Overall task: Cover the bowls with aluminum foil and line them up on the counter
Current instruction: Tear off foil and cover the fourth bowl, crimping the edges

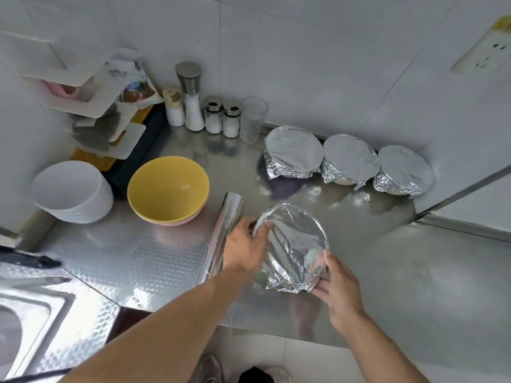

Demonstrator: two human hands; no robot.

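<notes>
While both hands (293,261) grip foil-covered bowl (293,244) | steel counter (373,258) | white-tiled wall (304,64)

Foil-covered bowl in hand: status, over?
Both hands, left and right, grip the fourth bowl, foil on. Three covered bowls lined up at the wall. Foil roll beside the left hand.

Bare forearms, no sleeves (shoes perhaps grey).

Both hands (293,261) grip foil-covered bowl (293,244) | three covered bowls (349,158) lined by wall | foil roll (225,225) beside
</notes>
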